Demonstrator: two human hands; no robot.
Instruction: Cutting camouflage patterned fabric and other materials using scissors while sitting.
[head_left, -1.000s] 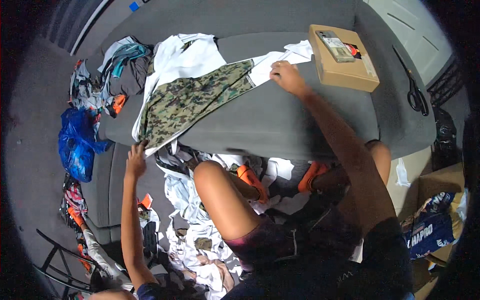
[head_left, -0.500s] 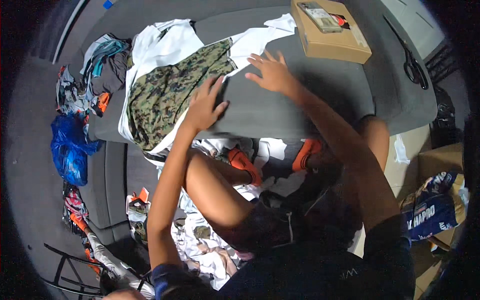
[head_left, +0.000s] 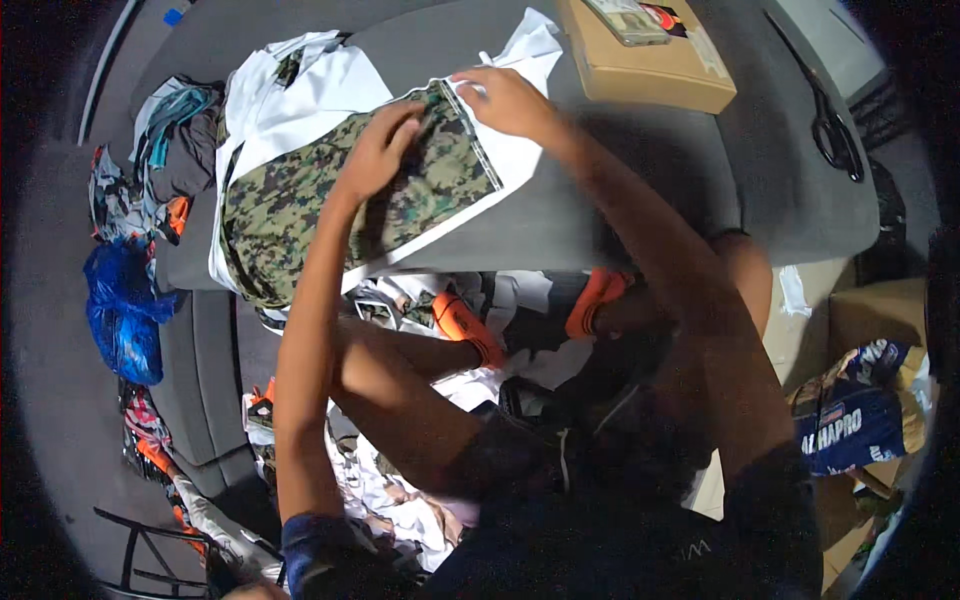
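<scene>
A green-brown camouflage cloth piece point(head_left: 290, 200) with a black-and-white striped band along its right edge lies spread over white cloth point(head_left: 520, 150) on the grey cushioned seat. My left hand point(head_left: 380, 155) rests on the camouflage near its upper edge, fingers bent and thumb apart, holding nothing. At the top end of the striped band, my right hand point(head_left: 510, 105) touches the cloth with its fingertips, thumb and forefinger apart. Further white cloth point(head_left: 300, 85) lies bunched beyond the camouflage at the upper left.
A cardboard box point(head_left: 655, 75) bearing a phone-like object point(head_left: 625, 20) stands at the far right, with black scissors point(head_left: 835, 130) beyond it. Piled clothes point(head_left: 185, 140) and a blue plastic bag point(head_left: 120, 310) are at the left. White scraps point(head_left: 400, 510) cover the floor by my legs.
The camouflage piece now lies wider and flatter, its striped edge fully showing. My left hand has moved left and up onto it; my right hand has moved up and left to its top corner.
</scene>
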